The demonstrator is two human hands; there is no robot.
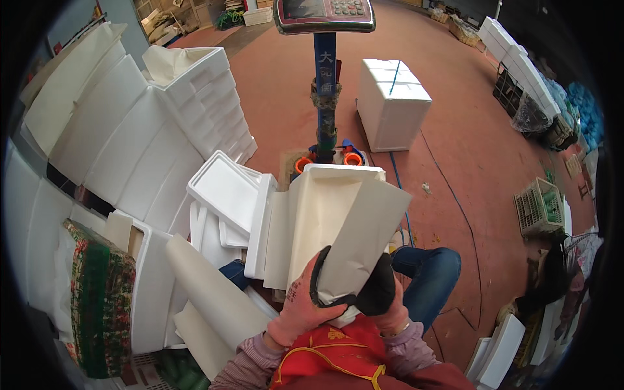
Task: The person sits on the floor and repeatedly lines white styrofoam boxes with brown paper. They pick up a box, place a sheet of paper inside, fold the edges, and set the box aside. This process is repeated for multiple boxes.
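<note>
In front of me a white foam box (343, 168) stands at the foot of a platform scale, with beige paper (317, 214) lining its inside. A folded-over flap or sheet of the same paper (363, 239) slants across its near right part. My left hand (307, 302), in a pink glove with a black coated palm, grips the paper's lower left edge, thumb toward the middle. My right hand (385, 292), gloved alike, curls around its lower right side. The box's near end is hidden behind the hands and paper. Another paper strip (277, 239) hangs along the box's left side.
The scale's blue post (325, 112) rises behind the box. Foam lids (226, 187) and a long paper roll (219, 292) lie at left, near stacked foam boxes (195, 92). A closed foam box (392, 107) stands beyond; a plastic crate (538, 207) is at right.
</note>
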